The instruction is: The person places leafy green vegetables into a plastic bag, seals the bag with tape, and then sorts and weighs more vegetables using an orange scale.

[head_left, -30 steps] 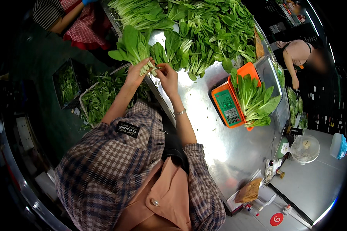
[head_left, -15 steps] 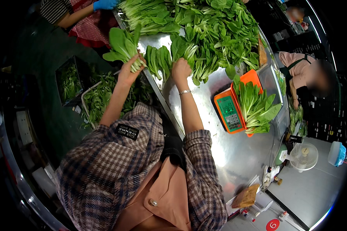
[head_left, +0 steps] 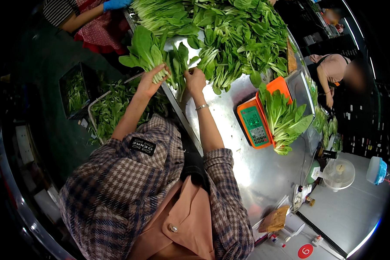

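My left hand (head_left: 150, 83) is closed round the pale stalks of a bunch of leafy greens (head_left: 144, 48), held upright by the metal table's near left edge. To its right, my right hand (head_left: 196, 82) has its fingers pinched at a few more leafy greens (head_left: 178, 60), close beside the bunch; the fingertips are partly hidden. A large pile of the same greens (head_left: 247, 39) covers the far part of the table (head_left: 229, 130). On the right, another bunch (head_left: 282, 115) lies on an orange digital scale (head_left: 255, 123) with a lit green display.
Below the table's left edge stand a crate of greens (head_left: 112, 110) and a dark bin (head_left: 76, 91). A blue-gloved co-worker's hand (head_left: 117, 4) is at far left. Another person (head_left: 333, 71) bends beyond the table's right side. A small fan (head_left: 339, 174) and brown block (head_left: 274, 219) sit lower right.
My right hand has moved left and slightly toward me, bringing greens nearer the bunch in my left hand. My left hand has shifted slightly right. The person at right has moved the arm.
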Motion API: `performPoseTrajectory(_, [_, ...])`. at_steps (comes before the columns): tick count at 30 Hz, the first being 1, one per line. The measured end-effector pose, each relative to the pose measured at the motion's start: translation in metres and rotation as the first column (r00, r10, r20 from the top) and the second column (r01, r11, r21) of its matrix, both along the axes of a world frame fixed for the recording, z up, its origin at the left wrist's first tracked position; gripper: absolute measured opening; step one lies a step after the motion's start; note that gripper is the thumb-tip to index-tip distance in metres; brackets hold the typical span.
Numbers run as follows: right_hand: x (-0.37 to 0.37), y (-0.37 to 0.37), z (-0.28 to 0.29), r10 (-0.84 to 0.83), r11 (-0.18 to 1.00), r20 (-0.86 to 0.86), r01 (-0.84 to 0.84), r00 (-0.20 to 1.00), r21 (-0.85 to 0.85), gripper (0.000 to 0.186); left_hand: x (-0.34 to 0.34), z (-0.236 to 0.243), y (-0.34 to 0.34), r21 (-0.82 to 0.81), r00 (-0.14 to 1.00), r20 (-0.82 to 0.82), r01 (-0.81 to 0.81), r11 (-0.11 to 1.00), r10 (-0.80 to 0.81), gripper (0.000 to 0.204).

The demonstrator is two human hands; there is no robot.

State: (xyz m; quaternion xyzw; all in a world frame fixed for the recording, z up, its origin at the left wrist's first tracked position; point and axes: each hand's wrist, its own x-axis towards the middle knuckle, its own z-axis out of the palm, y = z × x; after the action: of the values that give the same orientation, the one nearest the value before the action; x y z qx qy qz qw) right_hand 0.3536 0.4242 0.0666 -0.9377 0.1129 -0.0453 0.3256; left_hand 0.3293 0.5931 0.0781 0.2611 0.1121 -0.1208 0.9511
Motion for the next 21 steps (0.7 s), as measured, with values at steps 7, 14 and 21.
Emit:
performPoseTrajectory(7, [0.003,-0.004,0.021,-0.152,0.658,0.123,0.007,0.981,0.753,0.021,-0.001,0.005,-0.003,0.132,0.998,0.054,-0.024,0.991,0.017,0.019])
performPoseTrajectory(14, [-0.027,0.020,0.042,-0.035,0.891,0.370,-0.139,0.928,0.432,0.014,-0.007,0.027,-0.028,0.236,0.988,0.132,-0.110,0.965,0.080,0.024])
performPoseTrajectory(21, [-0.064,0.039,0.052,0.338,0.919,0.352,-0.386,0.873,0.075,0.011,-0.004,0.015,-0.020,0.246,0.999,-0.020,-0.021,0.969,0.027,0.030])
